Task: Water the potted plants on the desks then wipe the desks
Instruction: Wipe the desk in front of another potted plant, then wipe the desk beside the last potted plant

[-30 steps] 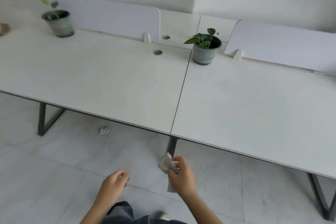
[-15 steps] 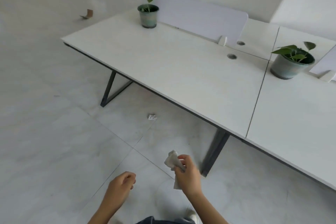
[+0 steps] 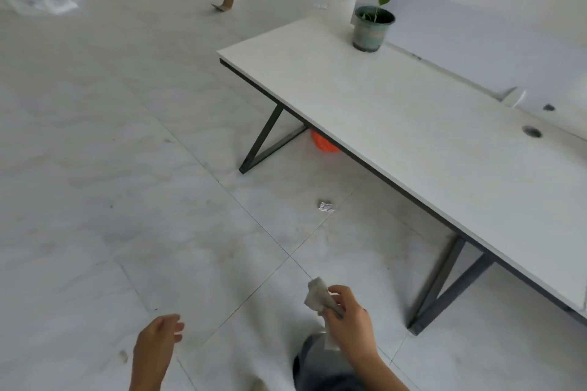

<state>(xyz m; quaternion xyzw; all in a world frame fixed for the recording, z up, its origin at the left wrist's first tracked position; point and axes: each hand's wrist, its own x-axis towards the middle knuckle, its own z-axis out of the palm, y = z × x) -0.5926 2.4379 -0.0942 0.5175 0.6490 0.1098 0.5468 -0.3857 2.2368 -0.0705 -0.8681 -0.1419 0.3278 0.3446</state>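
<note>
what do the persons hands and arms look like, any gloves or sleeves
Both are bare: the left hand and right hand show no gloves, rings or watch, and no sleeve is in view anywhere up to the frame's bottom edge.

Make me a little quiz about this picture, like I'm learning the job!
1. True or false: the potted plant lies tipped over.
2. What grips the cloth? A) left hand B) right hand C) both hands
3. Fill in: the bright thing under the desk is coloured ____.
Key: 1 false, it stands upright on the desk. 2 B. 3 orange.
</note>
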